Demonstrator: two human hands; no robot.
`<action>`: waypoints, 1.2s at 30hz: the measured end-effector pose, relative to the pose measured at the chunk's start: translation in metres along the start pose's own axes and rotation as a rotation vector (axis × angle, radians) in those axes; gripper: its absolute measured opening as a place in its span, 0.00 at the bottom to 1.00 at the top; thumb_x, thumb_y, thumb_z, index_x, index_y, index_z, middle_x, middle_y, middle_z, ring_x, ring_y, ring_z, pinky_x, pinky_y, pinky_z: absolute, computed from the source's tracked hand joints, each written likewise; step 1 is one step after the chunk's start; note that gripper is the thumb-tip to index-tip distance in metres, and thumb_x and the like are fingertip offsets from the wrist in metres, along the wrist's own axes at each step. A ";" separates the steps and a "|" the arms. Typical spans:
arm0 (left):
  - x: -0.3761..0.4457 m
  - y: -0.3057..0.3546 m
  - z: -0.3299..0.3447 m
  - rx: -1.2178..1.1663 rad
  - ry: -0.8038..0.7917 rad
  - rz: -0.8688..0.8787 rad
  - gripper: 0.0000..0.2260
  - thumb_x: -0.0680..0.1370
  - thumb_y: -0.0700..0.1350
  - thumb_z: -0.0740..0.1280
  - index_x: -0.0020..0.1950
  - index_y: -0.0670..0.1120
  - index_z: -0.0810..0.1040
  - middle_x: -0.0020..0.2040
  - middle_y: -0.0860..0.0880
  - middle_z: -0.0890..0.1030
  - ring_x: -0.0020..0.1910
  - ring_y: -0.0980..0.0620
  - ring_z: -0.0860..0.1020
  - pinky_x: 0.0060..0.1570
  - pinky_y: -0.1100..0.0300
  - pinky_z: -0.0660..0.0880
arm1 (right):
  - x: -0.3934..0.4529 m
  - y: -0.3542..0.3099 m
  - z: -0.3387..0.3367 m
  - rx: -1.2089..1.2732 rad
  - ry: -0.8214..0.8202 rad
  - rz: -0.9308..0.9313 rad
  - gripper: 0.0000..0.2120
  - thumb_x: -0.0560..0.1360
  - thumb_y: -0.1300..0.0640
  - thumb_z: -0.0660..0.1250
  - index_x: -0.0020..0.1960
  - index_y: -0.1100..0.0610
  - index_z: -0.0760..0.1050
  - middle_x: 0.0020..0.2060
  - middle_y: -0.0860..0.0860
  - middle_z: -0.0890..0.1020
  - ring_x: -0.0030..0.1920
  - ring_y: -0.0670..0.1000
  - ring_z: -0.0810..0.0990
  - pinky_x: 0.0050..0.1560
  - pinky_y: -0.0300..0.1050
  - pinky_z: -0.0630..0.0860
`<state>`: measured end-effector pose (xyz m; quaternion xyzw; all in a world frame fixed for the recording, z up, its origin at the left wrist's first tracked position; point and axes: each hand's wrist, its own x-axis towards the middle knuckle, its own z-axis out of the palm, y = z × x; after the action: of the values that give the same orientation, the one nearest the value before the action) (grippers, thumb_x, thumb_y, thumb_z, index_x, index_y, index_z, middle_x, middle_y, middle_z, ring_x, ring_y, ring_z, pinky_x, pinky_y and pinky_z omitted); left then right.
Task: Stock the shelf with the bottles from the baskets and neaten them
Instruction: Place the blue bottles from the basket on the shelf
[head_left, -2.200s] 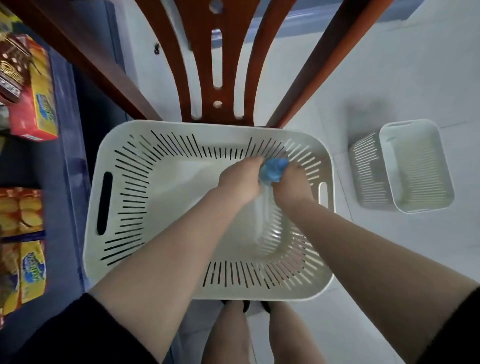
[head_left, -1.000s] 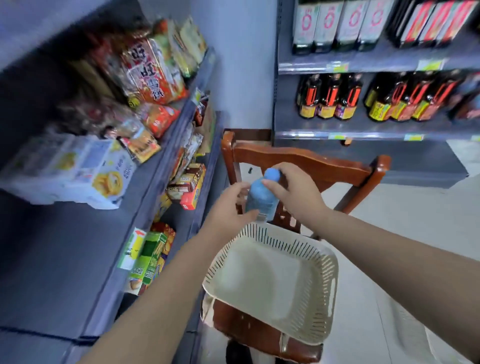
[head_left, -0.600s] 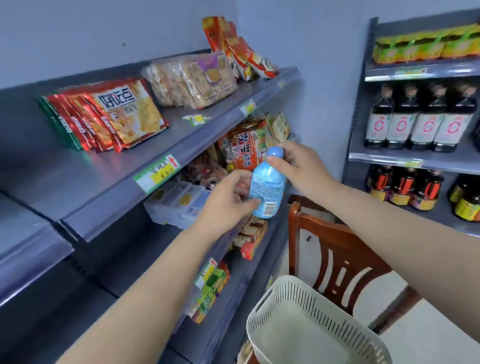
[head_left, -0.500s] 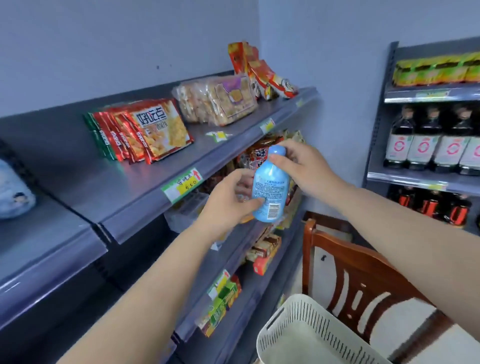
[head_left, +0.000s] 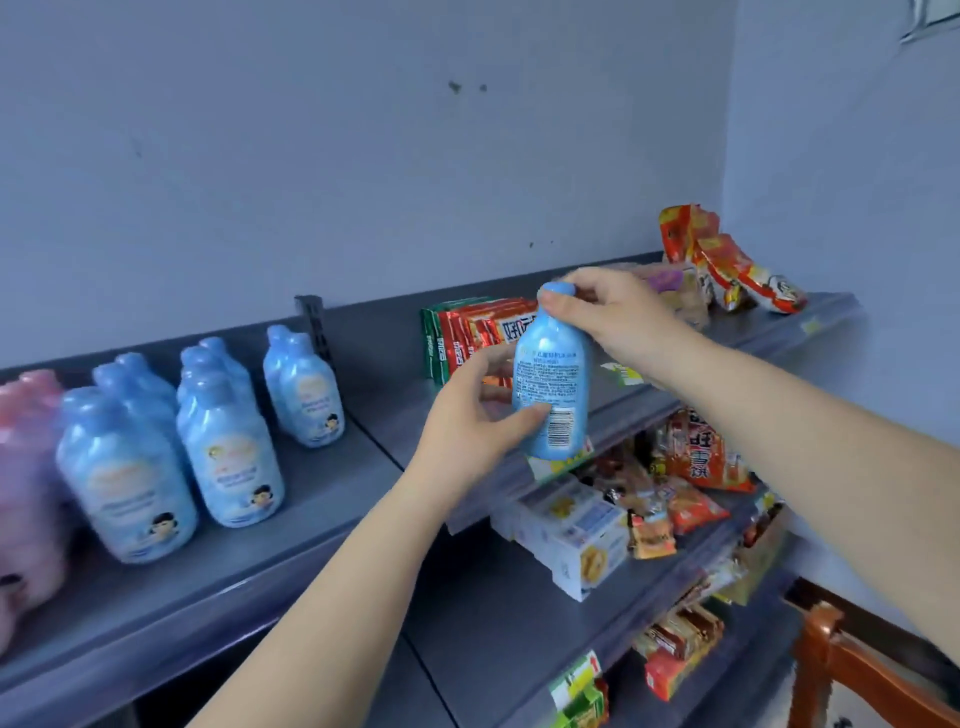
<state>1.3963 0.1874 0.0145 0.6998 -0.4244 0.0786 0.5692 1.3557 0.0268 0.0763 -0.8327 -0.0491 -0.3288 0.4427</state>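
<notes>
Far left on the top shelf (head_left: 332, 499): pink bottles (head_left: 26, 483), blurred. Next to them, rows of blue bottles (head_left: 218, 441), upright, labels facing out, standing close together, the rightmost pair (head_left: 304, 387) a little apart near a dark upright post. Bare shelf between that pair and the green-and-red snack packs (head_left: 467, 332). In front of those packs, held in the air above the shelf edge: one blue bottle (head_left: 553, 384), upright, barcode side toward the camera. Left hand (head_left: 472, 426) curled round its lower body, thumb across the label. Right hand (head_left: 613, 312) pinching its cap from above. Behind the right hand, more snack bags (head_left: 727, 260) in the corner. Below, boxes (head_left: 576, 535) and packets on lower shelves; bottom right, a wooden chair (head_left: 852, 675).
</notes>
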 end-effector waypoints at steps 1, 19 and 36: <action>-0.001 -0.001 -0.007 0.019 0.029 -0.004 0.20 0.70 0.42 0.74 0.56 0.57 0.71 0.51 0.60 0.77 0.45 0.61 0.77 0.48 0.66 0.76 | 0.006 -0.003 0.009 -0.014 -0.011 -0.014 0.11 0.74 0.48 0.68 0.40 0.56 0.76 0.34 0.50 0.77 0.35 0.45 0.73 0.39 0.42 0.69; -0.017 -0.047 -0.094 0.051 0.376 -0.150 0.25 0.58 0.57 0.73 0.52 0.57 0.71 0.50 0.59 0.78 0.43 0.63 0.77 0.41 0.72 0.71 | 0.066 -0.030 0.127 0.270 -0.131 0.015 0.16 0.72 0.48 0.69 0.46 0.62 0.77 0.40 0.54 0.80 0.39 0.48 0.77 0.41 0.43 0.71; -0.014 -0.067 -0.108 0.100 0.457 -0.178 0.15 0.75 0.38 0.67 0.58 0.53 0.72 0.53 0.61 0.78 0.49 0.65 0.77 0.47 0.70 0.74 | 0.092 -0.018 0.166 0.543 -0.329 -0.097 0.07 0.76 0.66 0.64 0.46 0.54 0.75 0.38 0.47 0.78 0.32 0.36 0.77 0.31 0.28 0.70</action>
<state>1.4734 0.2867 -0.0060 0.7256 -0.2169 0.2053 0.6199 1.5042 0.1464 0.0785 -0.7229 -0.2458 -0.1853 0.6186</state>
